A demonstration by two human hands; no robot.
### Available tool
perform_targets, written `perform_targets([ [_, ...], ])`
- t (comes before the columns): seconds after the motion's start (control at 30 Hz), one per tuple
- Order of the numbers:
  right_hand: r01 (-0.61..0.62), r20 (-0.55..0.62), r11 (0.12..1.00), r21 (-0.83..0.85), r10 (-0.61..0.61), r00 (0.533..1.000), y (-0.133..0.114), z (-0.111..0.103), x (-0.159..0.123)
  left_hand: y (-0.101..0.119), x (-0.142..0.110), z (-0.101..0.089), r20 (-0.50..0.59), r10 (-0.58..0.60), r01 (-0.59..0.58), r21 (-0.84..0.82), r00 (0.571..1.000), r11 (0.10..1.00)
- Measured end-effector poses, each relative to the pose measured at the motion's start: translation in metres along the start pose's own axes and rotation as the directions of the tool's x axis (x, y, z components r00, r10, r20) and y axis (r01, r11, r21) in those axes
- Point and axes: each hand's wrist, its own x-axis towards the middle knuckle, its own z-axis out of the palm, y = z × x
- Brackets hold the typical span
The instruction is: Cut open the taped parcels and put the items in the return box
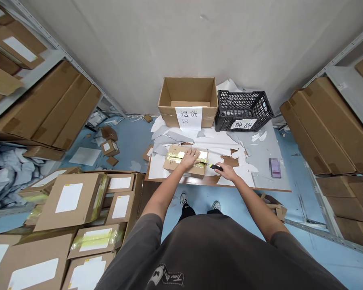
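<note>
A taped cardboard box (pixel 172 159) lies on the paper-covered table in front of me, with yellowish tape along its top and a white label partly under my hand. My left hand (pixel 190 158) rests flat on the box top, fingers stretched out. In my right hand (pixel 226 171) is a black and yellow-green box cutter (pixel 215 167), gripped by its handle. Its tip points left and meets the right end of the box near the tape; how deep the blade sits I cannot tell.
Behind the box stand a large open carton (pixel 166 114) with a paper sign and a black plastic crate (pixel 220 121). Torn white paper (pixel 208 143) covers much of the table (pixel 268 141). A blurred purple item (pixel 275 168) lies right. Stacked parcels (pixel 68 197) crowd my left; shelves flank both sides.
</note>
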Motion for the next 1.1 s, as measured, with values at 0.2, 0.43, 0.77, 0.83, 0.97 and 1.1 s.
perform_targets([
  [0.2, 0.133, -0.003, 0.98, -0.146, -0.135, 0.991, 0.007, -0.003, 0.006, -0.005, 0.009, 0.016, -0.084, 0.035, -0.037, -0.024, 0.996, 0.999],
  [0.43, 0.072, -0.137, 0.96, -0.27, -0.113, 0.984, 0.023, 0.0, 0.024, -0.003, -0.009, 0.037, -0.203, 0.032, -0.047, -0.066, 0.979, 0.997],
  [0.77, 0.013, -0.175, 0.998, -0.068, -0.025, 0.984, 0.047, 0.004, 0.013, 0.002, -0.018, 0.032, -0.19, 0.022, -0.045, -0.12, 0.982, 0.992],
  [0.83, -0.118, -0.201, 0.985, 0.122, 0.141, 0.969, 0.038, 0.02, 0.012, -0.001, -0.017, 0.023, -0.161, 0.033, -0.054, -0.126, 0.986, 0.991],
  [0.97, -0.245, -0.123, 0.857, 0.454, 0.333, 0.935, -0.001, 0.066, 0.016, -0.026, -0.01, -0.004, -0.024, 0.016, -0.019, -0.101, 1.0, 0.995],
  [1.1, -0.278, -0.083, 0.822, 0.496, 0.364, 0.928, -0.037, 0.095, 0.035, -0.063, -0.011, -0.027, 0.092, -0.114, 0.12, -0.071, 0.989, 0.99],
])
